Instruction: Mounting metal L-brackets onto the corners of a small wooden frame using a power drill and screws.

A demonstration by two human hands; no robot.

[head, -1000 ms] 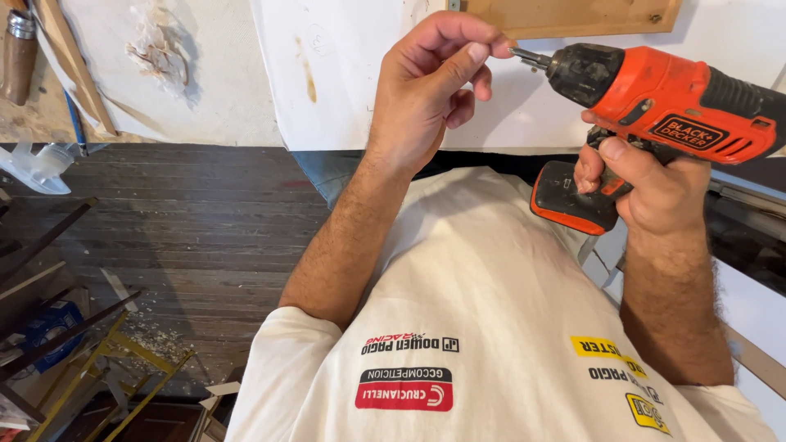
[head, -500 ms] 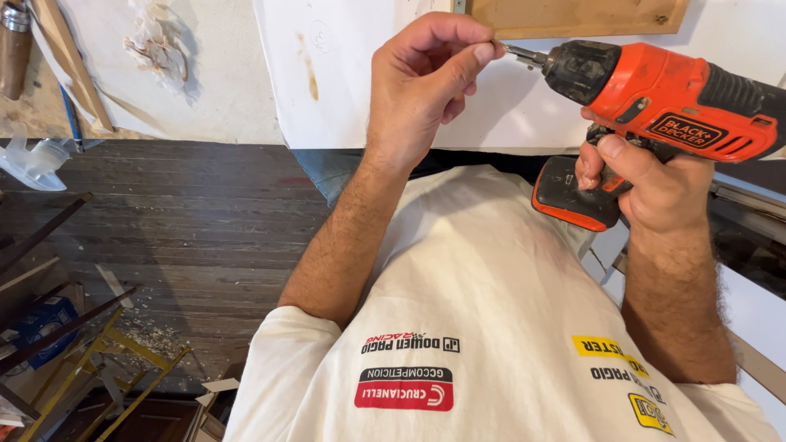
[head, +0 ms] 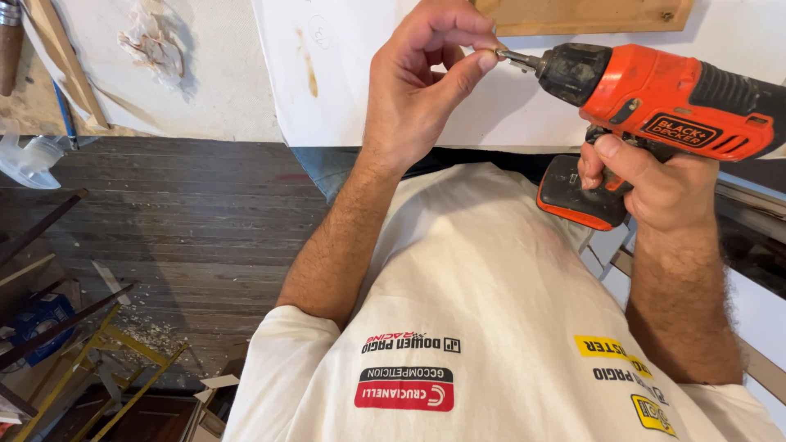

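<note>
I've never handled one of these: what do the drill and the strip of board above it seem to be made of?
The drill body looks like matte orange plastic with black ribbed grip patches; its dark chuck is scuffed, and whether that is metal or plastic is unclear. The board looks like bare, unpainted wood, tan with visible grain.

Drill rear cropped (right edge)

White board at twelve o'clock with wooden plank above, dark plank floor at nine, yellow metal frame and wood shavings at seven, clear plastic at ten.
</note>
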